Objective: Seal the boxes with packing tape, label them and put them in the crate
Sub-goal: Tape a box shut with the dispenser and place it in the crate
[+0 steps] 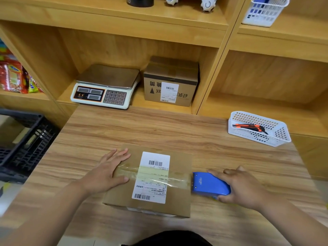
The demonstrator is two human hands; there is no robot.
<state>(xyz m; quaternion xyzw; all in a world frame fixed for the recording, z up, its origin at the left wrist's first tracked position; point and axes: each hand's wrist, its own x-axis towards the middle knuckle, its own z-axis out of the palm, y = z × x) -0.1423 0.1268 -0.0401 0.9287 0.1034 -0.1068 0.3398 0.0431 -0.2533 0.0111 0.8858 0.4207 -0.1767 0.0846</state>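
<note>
**packer_a:** Flat brown cardboard box [179,201] lies on the wood-grain table [159,130], at the near edge in front of the person. A white paper shipping label [152,176] is stuck on top, with a barcode at the far end and another at the near end. The rows of print between them are too small to read. A strip of clear packing tape [127,172] runs left to right across the lid and over the middle of the label.

**tape_b:** hands?

**packer_a:** The left hand [110,169] is flat, fingers straight, pressing on the box's left end with the thumb on the tape. The right hand [237,185] is wrapped round a blue metal tape dispenser [207,185] sitting right at the box's right edge, where the tape ends. It has a small white logo on it (could be "deli", not sure).

**tape_b:** and the crate?

**packer_a:** The black plastic lattice crate [26,139] sits just off the table's left side, well apart from the box.

In the shelf cubby behind are a white digital scale with a steel pan [104,86] and, beside it, a taller brown carton [170,80]. The carton has its own barcode label and upside-down Chinese print.

To the right, a white mesh basket [259,128] holds an orange-and-black utility knife [250,127].
</note>
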